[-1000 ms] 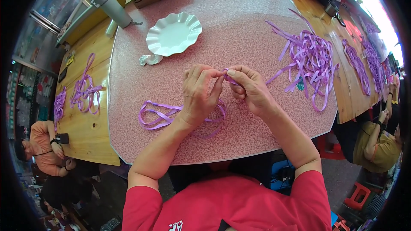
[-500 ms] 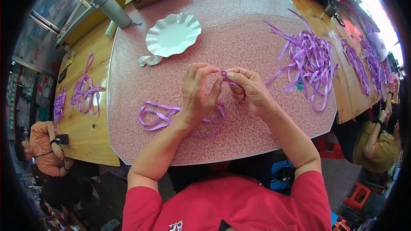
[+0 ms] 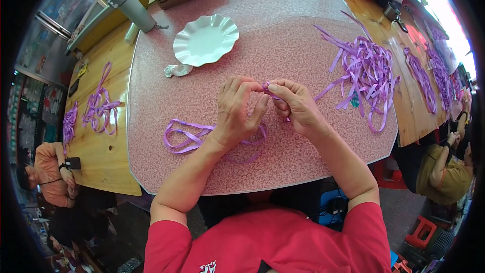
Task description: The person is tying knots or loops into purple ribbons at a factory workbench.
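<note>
Your bare right hand [image 3: 299, 106] pinches a narrow, flat purple ribbon [image 3: 265, 86] between thumb and forefinger, nearer you than the white scalloped plate [image 3: 206, 40] and to its right. Your bare left hand [image 3: 235, 107] is loosely open, forefinger at the ribbon's small loop, thumb apart. Looped purple ribbon [image 3: 191, 148] lies on the plate's near side; a tangled purple ribbon heap [image 3: 366, 65] sits to its right.
</note>
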### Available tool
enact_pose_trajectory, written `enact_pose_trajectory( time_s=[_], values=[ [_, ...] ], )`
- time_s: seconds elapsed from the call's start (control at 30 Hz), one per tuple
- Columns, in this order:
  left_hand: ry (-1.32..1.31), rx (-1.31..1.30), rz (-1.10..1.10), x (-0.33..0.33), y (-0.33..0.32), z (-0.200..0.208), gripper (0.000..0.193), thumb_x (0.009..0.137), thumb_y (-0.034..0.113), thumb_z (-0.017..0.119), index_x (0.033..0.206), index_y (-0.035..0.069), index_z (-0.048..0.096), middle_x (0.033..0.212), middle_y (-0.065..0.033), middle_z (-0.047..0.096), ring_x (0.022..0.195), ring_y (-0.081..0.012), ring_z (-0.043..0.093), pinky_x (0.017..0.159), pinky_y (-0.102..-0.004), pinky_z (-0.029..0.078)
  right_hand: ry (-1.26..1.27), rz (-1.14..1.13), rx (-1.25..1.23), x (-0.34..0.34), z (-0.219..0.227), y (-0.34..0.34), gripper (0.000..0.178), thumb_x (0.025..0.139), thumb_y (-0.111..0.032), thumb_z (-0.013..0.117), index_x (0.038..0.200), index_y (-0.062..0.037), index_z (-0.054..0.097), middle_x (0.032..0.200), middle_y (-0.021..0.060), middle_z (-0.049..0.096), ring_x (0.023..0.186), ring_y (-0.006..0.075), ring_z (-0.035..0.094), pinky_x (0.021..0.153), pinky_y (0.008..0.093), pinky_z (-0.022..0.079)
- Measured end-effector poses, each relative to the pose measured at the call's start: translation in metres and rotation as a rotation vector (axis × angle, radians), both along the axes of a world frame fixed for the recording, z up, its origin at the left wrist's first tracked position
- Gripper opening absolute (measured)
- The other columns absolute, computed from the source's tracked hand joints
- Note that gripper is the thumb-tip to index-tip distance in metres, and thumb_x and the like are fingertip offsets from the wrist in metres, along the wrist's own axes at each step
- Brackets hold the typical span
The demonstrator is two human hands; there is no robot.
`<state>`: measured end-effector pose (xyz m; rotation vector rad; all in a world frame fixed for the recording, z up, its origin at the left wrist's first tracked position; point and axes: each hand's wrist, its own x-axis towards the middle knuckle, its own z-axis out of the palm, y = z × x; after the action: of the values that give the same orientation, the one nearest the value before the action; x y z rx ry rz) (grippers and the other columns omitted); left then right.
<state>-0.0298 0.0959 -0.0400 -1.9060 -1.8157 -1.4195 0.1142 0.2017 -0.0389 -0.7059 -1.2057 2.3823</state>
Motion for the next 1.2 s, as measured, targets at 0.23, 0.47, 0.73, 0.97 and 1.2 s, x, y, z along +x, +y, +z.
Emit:
enact_pose_trajectory(
  time_s=[0.23, 0.47, 0.73, 0.97, 1.2],
  values=[
    [-0.207, -0.058, -0.045, -0.006, 0.001, -0.009, 0.012, 0.083, 0.008, 0.068, 0.087, 0.002, 0.059, 0.085, -0.0128, 0.059, 0.08, -0.0297, 0.059, 0.072, -0.0397, 0.045, -0.098, -0.048, 0.358, -0.002, 0.005, -0.009, 0.016, 0.096, -0.019, 0.065, 0.103, -0.005, 0.067, 0.072, -0.0075, 0.054, 0.057, 0.0001, 0.043, 0.049, 0.0167, 0.034],
    [-0.347, -0.151, -0.079, -0.004, 0.001, -0.006, 0.01, 0.083, 0.007, 0.067, 0.087, 0.002, 0.059, 0.083, -0.0118, 0.06, 0.078, -0.0263, 0.058, 0.07, -0.0374, 0.045, -0.113, -0.03, 0.5, -0.001, 0.0, -0.006, 0.018, 0.097, -0.02, 0.064, 0.105, -0.0036, 0.067, 0.077, -0.0072, 0.056, 0.063, -0.0004, 0.044, 0.053, 0.0172, 0.035],
    [-0.381, -0.21, -0.113, -0.01, -0.002, -0.008, 0.011, 0.083, 0.008, 0.066, 0.09, 0.001, 0.06, 0.085, -0.0105, 0.061, 0.079, -0.0232, 0.058, 0.073, -0.0355, 0.046, -0.227, -0.008, 0.824, 0.003, 0.005, -0.005, 0.016, 0.09, -0.011, 0.067, 0.103, -0.002, 0.067, 0.077, -0.0058, 0.056, 0.067, 0.0015, 0.045, 0.055, 0.0196, 0.036],
    [-0.763, -0.343, -0.146, -0.008, -0.005, -0.004, 0.01, 0.091, 0.01, 0.065, 0.093, 0.001, 0.062, 0.081, -0.0004, 0.058, 0.071, -0.0062, 0.053, 0.06, -0.021, 0.044, -0.143, -0.18, 1.16, 0.002, 0.007, -0.007, 0.014, 0.085, -0.006, 0.07, 0.099, -0.0023, 0.069, 0.078, 0.0001, 0.059, 0.067, 0.0061, 0.05, 0.057, 0.0226, 0.04],
    [-0.704, -0.342, -0.136, -0.008, -0.004, -0.003, 0.013, 0.092, 0.013, 0.066, 0.092, 0.001, 0.063, 0.08, -0.0004, 0.06, 0.068, -0.0055, 0.053, 0.059, -0.0212, 0.045, -0.186, -0.219, 1.244, 0.004, 0.011, -0.008, 0.014, 0.084, -0.008, 0.075, 0.097, -0.0055, 0.074, 0.079, 0.0031, 0.061, 0.067, 0.0101, 0.056, 0.058, 0.0255, 0.044]
  ],
)
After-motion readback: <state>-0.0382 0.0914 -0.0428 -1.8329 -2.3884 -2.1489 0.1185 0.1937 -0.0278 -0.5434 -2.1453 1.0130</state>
